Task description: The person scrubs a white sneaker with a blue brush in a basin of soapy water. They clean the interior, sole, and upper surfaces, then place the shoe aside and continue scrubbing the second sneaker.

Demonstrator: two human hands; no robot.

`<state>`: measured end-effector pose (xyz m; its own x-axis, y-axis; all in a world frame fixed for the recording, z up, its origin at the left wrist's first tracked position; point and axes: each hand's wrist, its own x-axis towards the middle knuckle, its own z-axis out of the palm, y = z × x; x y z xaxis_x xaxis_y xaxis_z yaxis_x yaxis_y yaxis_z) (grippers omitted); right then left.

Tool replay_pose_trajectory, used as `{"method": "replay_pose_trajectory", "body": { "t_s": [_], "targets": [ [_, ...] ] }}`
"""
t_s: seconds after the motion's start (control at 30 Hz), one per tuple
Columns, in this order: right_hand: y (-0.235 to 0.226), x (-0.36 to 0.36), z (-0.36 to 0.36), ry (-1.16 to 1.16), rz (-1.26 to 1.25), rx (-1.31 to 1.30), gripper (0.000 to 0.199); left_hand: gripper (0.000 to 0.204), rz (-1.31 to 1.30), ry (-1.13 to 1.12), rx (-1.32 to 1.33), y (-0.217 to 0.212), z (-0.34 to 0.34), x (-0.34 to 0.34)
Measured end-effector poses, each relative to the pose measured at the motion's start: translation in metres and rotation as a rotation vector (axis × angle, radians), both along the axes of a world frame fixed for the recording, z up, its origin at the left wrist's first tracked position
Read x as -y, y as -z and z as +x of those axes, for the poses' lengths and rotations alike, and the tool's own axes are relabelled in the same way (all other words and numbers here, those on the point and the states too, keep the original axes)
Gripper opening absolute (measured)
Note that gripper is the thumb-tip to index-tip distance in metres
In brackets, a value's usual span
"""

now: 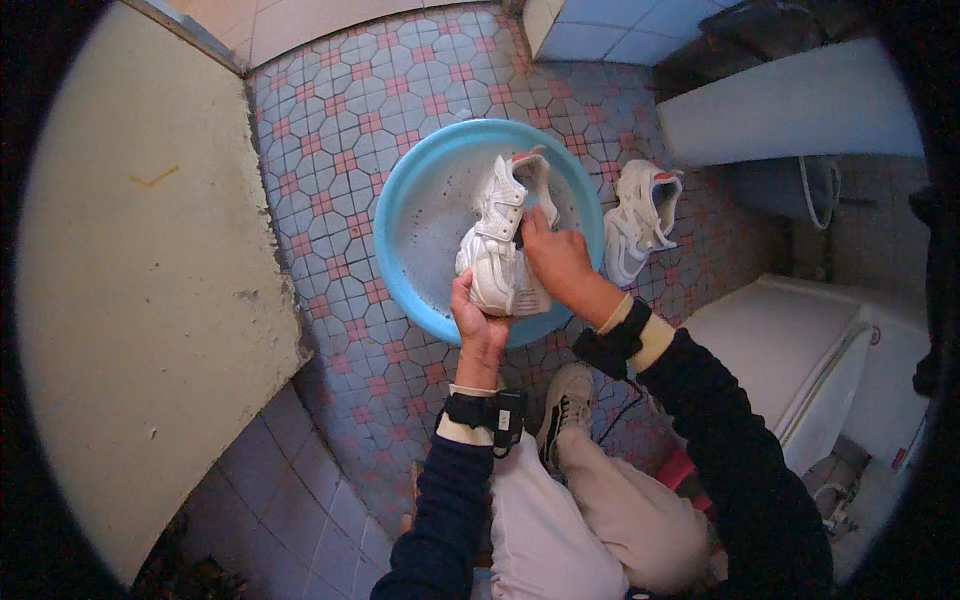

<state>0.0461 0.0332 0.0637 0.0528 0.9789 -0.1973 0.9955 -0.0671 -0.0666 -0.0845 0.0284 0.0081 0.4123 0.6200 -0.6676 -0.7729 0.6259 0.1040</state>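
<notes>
Spreading floor: tiles (330, 180) everywhere, grey-blue octagons with little pink squares between, dark grout lines netting the lot.
Cream wall panel (150, 250): flat paint, scuffed, and look at that edge, chipped and ragged down the left side.
Blue basin (388, 250): round, smooth, thick-rimmed, looks like plastic, with cloudy water (425, 215) inside, dotted with bubbles.
White shoe (498, 225): here's the centrepiece, up over the basin, toe toward the wearer; layered panels, punched holes, a reddish lining at the collar.
Second shoe (628, 225): matching white, chunky, resting on the tiles just right of the basin.
Right hand (560, 255): fingers bent, tips against the shoe's opening; can't tell if they pinch anything.
Left hand (478, 312): clasped round the toe end, thumb up along its side, a firm-looking hold.
</notes>
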Motion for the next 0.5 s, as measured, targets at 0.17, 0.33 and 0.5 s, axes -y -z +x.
{"method": "replay_pose_trajectory", "body": {
  "t_s": [0.17, 0.33, 0.5],
  "targets": [
    [-0.015, 0.015, -0.008, -0.015, -0.285, -0.171, 0.038, 0.049, 0.020, -0.006, -0.033, 0.003, -0.001, -0.004],
    [-0.003, 0.009, -0.002, 0.072, -0.091, -0.123, 0.041, 0.047, -0.019, -0.021, -0.092, 0.006, 0.003, 0.003],
    [0.006, 0.016, -0.003, 0.061, -0.219, -0.185, 0.039, 0.047, -0.010, 0.012, -0.043, 0.010, -0.001, -0.002]
  ]
}}
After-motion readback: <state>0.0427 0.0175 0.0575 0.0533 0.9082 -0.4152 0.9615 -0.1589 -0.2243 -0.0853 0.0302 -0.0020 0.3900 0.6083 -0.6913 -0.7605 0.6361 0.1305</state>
